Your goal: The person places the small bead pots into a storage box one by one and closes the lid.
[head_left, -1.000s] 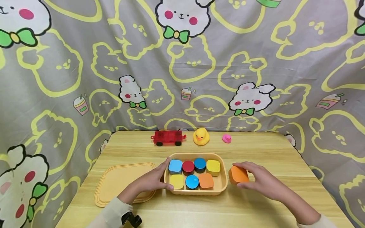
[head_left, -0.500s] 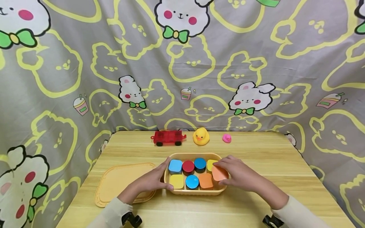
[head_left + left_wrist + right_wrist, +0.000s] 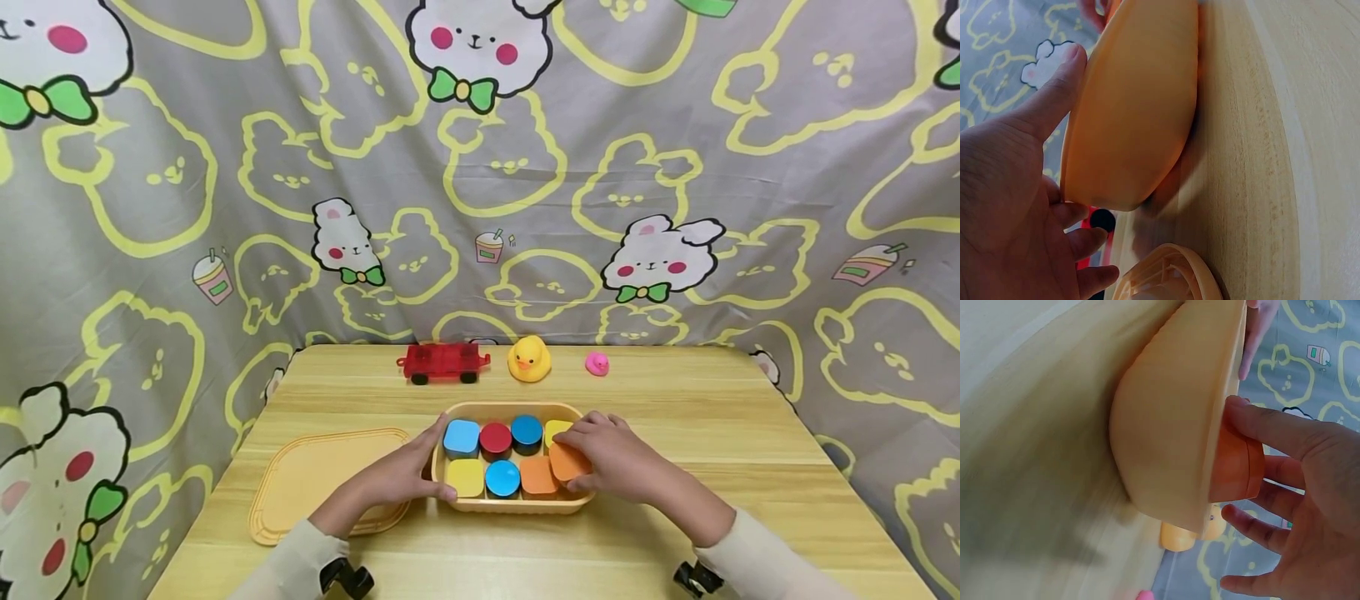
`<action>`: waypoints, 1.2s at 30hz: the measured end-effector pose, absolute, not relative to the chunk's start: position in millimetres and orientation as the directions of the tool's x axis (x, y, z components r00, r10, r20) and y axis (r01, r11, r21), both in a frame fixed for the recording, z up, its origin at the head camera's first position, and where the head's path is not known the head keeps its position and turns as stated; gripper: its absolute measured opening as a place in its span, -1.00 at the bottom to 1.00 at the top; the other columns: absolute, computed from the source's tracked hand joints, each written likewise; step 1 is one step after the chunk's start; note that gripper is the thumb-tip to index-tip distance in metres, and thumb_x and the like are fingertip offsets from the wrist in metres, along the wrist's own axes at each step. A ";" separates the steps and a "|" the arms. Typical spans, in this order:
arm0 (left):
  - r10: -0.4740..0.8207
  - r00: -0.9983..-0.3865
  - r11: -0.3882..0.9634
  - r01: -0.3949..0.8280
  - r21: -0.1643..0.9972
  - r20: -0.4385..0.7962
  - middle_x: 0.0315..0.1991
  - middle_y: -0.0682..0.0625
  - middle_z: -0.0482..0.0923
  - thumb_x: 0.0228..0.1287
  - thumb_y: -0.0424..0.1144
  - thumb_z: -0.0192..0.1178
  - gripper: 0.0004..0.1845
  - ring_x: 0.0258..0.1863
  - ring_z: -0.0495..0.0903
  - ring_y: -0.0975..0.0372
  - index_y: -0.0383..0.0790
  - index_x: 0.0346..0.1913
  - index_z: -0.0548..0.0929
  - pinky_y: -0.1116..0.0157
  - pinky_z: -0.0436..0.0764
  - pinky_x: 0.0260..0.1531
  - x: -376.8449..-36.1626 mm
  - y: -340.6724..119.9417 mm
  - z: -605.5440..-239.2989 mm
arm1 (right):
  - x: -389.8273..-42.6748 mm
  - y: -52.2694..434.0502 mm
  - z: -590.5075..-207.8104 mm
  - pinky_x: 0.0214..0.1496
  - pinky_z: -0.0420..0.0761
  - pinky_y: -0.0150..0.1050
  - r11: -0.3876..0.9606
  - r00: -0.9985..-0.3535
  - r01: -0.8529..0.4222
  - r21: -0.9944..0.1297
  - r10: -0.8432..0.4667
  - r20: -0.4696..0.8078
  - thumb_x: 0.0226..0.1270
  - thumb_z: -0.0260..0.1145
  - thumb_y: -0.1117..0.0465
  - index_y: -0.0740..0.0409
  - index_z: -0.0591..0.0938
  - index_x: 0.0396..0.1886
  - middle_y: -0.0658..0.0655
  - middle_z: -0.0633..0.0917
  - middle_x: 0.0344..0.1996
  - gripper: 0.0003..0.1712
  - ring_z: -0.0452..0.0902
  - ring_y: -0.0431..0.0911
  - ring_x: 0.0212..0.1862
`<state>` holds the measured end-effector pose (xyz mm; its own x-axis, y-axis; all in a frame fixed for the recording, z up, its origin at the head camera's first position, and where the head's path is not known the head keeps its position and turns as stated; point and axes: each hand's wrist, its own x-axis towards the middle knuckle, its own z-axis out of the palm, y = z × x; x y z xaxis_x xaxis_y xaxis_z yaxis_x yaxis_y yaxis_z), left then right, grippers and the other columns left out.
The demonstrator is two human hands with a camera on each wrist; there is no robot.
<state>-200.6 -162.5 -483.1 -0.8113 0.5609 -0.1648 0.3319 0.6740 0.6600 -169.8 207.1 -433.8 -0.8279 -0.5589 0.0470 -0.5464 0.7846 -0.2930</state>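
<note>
A light orange plastic box (image 3: pixel 513 506) sits on the table, holding blue, red, yellow and orange blocks, some round and some square. My left hand (image 3: pixel 401 471) grips its left end, thumb on the front rim and fingers round the far side. In my right hand (image 3: pixel 618 462), thumb and fingers pinch a rounded square orange block (image 3: pixel 570 461), tilted inside the box's right end. That block overlaps another orange block (image 3: pixel 537 475) and partly covers a yellow one (image 3: pixel 557 429). In the right wrist view, the held block (image 3: pixel 1238 462) sticks up above the rim.
The matching flat lid (image 3: pixel 322 475) lies left of the box, partly under my left forearm. Along the table's back edge stand a red toy wagon (image 3: pixel 444 362), a yellow rubber duck (image 3: pixel 529 360) and a small pink duck (image 3: pixel 597 364). A patterned curtain (image 3: pixel 517 208) hangs behind.
My right hand has carried the orange block leftward from beside the box into its right end, and lowered it. The neighbouring orange and round blue blocks have shifted slightly left. My left hand stays put.
</note>
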 end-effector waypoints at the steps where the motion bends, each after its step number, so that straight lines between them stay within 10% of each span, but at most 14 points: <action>1: 0.563 -0.810 0.673 0.333 0.660 -0.164 0.69 -0.15 -0.19 0.17 0.23 0.46 0.32 0.62 -0.01 -0.12 -0.08 0.70 -0.27 -0.19 0.22 0.47 -200.6 -162.6 -483.0 | -169.8 206.9 -435.6 0.27 0.36 0.38 0.787 -0.833 -0.537 -0.304 -0.552 0.042 0.05 0.68 -0.01 0.10 0.71 0.19 0.04 0.73 0.08 -0.31 0.48 0.04 0.15; 36: 0.570 -0.806 0.668 0.340 0.662 -0.162 0.69 -0.16 -0.20 0.18 0.20 0.46 0.31 0.63 -0.02 -0.13 -0.08 0.70 -0.27 -0.19 0.20 0.48 -200.3 -161.7 -483.3 | -179.3 201.0 -466.1 -0.04 0.47 0.00 0.778 -0.861 -0.479 -0.407 -0.506 0.046 -0.15 0.78 0.06 0.07 0.68 0.01 -0.05 0.58 -0.03 -0.32 0.41 -0.04 0.02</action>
<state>-200.3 -161.7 -483.3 -0.8056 0.5700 -0.1618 0.3396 0.6679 0.6622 -179.3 201.0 -466.1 -0.8614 -0.5059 0.0461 -0.4787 0.7781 -0.4067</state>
